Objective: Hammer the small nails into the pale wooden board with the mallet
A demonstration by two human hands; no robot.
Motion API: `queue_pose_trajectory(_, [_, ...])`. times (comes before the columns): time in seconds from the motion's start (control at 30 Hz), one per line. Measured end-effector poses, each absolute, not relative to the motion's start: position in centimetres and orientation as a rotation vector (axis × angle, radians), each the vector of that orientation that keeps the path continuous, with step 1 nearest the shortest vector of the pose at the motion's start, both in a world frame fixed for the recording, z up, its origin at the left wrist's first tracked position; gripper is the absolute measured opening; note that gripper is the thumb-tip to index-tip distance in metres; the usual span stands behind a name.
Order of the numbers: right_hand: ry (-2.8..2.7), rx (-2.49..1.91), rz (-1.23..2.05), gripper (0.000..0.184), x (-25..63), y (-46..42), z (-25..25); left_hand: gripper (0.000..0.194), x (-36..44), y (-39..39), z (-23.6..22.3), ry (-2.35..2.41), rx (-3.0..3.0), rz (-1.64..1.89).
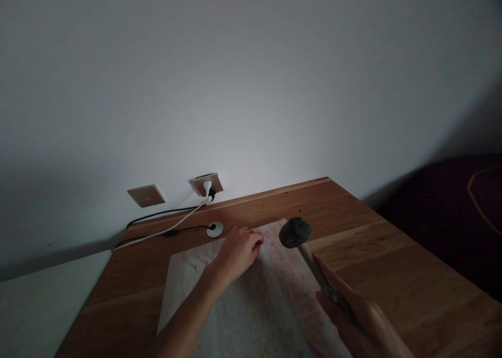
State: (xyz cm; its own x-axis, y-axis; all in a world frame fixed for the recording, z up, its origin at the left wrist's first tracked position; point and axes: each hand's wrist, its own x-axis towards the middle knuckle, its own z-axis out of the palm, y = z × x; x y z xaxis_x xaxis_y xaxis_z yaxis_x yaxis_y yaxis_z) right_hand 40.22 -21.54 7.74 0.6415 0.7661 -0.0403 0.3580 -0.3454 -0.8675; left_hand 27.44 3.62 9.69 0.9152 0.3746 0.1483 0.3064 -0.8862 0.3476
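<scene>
A mallet [295, 233] with a dark, rounded head and a pale handle is in my right hand [361, 313], fingers wrapped round the lower handle. Its head hangs above the far right part of a whitish, worn board [235, 324]. My left hand [237, 250] rests near the board's far edge, thumb and fingers pinched together. Whatever the fingertips hold, if anything, is too small and dark to name. A gap separates the mallet head from my left hand. Several tiny bits lie on the board left of my wrist.
Under the board is a wooden tabletop [376, 264] against a pale wall [251, 86]. Plugs and cables run from a wall socket [218, 181] across the back left, one into a round cable grommet [215, 230]. A white surface [50, 300] adjoins on the left; dark purple fabric [435, 206] lies right.
</scene>
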Motion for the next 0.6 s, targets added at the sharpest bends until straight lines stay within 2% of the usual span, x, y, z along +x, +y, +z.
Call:
queue_pose_trajectory(0.4, [-0.885, -1.926, 0.607, 0.063, 40.0, -21.4, 7.7, 0.023, 27.6, 3.5, 8.7, 0.486, 2.806, 0.304])
queue_pose_trajectory(0.6, [-0.877, -1.915, 0.614, 0.067, 39.8, -21.2, 7.3, 0.022, 27.6, 3.2, 8.2, 0.524, 2.751, 0.339])
